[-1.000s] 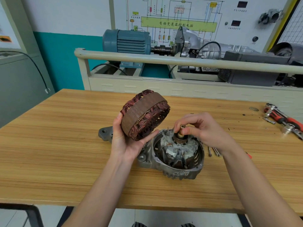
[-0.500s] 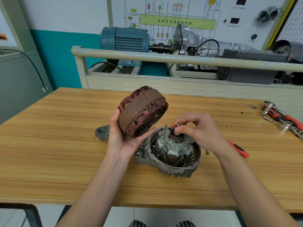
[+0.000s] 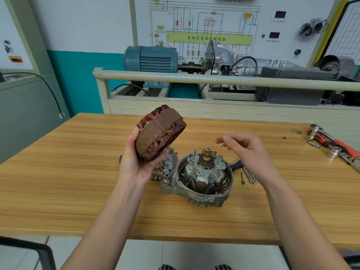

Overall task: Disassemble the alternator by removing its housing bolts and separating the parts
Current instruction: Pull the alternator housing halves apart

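Alternator housing point(image 3: 206, 193) sits on the wooden workbench point(image 3: 78, 182), directly below and between the two hands, with the rotor point(image 3: 204, 172) standing upright inside it (shaft end up). Left hand point(image 3: 134, 162) grips the stator point(image 3: 160, 132), a ring of copper windings, lifted off the bench and tilted; the second housing half point(image 3: 165, 166) lies partly hidden beneath that hand. Right hand point(image 3: 245, 149) hovers above and to the right of the rotor shaft, fingers loosely curled, grasping nothing. Loose bolts point(image 3: 248, 177) lie on the bench just below the right wrist. Red-handled tools point(image 3: 331, 143) rest well beyond the right hand. Behind the bench stands a training rig with a blue motor point(image 3: 151, 59) and a wiring diagram panel point(image 3: 206, 30).
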`<state>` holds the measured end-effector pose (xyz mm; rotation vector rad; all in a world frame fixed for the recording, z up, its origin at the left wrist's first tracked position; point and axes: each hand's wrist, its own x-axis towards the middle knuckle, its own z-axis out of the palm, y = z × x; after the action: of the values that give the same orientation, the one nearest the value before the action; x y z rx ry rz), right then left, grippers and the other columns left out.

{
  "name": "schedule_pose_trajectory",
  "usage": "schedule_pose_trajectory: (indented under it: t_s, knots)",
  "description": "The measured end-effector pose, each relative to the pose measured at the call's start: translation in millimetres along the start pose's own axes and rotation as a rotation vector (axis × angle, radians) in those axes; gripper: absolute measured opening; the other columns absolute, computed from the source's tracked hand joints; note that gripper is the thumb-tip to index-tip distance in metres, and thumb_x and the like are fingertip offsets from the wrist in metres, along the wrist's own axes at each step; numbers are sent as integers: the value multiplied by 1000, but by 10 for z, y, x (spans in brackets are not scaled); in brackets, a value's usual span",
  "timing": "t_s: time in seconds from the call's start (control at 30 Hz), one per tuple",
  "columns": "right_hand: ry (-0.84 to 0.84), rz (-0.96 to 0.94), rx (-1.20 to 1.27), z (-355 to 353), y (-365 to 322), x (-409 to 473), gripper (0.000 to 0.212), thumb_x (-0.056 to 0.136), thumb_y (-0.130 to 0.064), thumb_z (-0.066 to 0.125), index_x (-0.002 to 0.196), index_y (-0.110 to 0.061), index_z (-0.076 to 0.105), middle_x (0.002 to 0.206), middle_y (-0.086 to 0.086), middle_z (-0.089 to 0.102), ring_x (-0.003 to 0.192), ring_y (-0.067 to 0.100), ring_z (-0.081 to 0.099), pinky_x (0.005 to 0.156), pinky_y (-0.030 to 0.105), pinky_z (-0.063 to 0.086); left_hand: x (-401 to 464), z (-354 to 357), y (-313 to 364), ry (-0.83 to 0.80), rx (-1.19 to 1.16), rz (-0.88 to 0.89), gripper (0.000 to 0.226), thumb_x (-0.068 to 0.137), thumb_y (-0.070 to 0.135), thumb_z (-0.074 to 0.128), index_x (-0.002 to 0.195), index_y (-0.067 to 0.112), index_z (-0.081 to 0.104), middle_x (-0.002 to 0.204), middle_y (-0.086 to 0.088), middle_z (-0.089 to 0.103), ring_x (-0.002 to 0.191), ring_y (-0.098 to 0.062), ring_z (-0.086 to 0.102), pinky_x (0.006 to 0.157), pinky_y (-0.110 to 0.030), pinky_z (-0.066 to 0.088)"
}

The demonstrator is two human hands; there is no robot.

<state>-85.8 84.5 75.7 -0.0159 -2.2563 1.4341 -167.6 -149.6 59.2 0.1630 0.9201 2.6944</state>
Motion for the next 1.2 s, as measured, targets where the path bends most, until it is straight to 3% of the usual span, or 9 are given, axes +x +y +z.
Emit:
schedule_pose_trajectory:
  t_s: [0.13,0.27,0.37,0.5,0.6,0.8,0.87,1.03,1.2]
  knots:
    - [65,18,60,28,-85,-38,14,93,-26,58,96,-24,72,92,-22,71,86,-12,60,76,19,49,-103,-12,63,26,84,41,83,29,47,93,102,21,62,105,-9,67,103,-29,64,88,-48,53]
    - [49,-56,54,95,-250,-24,15,92,-24,60,99,-23,73,97,-15,72,93,-4,62,77,8,46,-160,-37,117,80,171,146,36,65,35,70,96,18,62,98,-8,65,92,-24,63,69,-35,58]
    - [38,-92,64,155,-309,-27,14,92,-22,61,99,-26,72,97,-16,72,95,-4,63,77,6,46,-183,-95,224,173,193,248,52,62,27,72,109,8,59,102,-12,63,95,-26,61,78,-39,55]
    - [85,-64,74,269,-231,-54,15,92,-16,62,97,-26,72,98,-13,72,98,2,63,85,18,48,-223,-335,359,339,272,350,86,57,22,80,133,0,45,122,-17,60,94,-21,66,69,-30,60]
    - [135,-24,107,344,-171,-40,18,92,-14,61,94,-28,72,95,-14,72,92,-3,63,76,13,46,-208,-555,413,459,345,409,88,51,23,84,129,8,44,123,-14,59,100,-22,66,86,-40,57]
    - [166,-1,95,401,-135,65,17,93,-14,61,92,-26,72,95,-13,72,93,-1,63,75,13,44,-55,-908,440,551,376,405,92,40,29,86,121,17,47,123,-13,59,104,-24,65,87,-40,55]
    - [173,6,77,385,-140,96,18,93,-14,60,91,-27,72,94,-13,72,93,-1,63,75,12,44,3,-931,412,548,394,411,93,38,31,87,122,17,47,122,-11,59,107,-24,64,87,-39,55]
    - [170,13,72,281,-168,227,17,93,-16,60,89,-28,73,90,-14,73,92,-2,64,82,19,46,200,-615,326,401,473,456,102,29,39,89,120,21,46,108,5,57,96,-11,62,59,-18,55]
    - [-134,116,45,182,-149,678,28,90,-29,64,117,-23,66,118,-8,67,114,8,59,100,29,45,556,-76,86,231,520,302,109,26,41,94,121,21,45,112,-3,58,93,-18,66,61,-26,58]
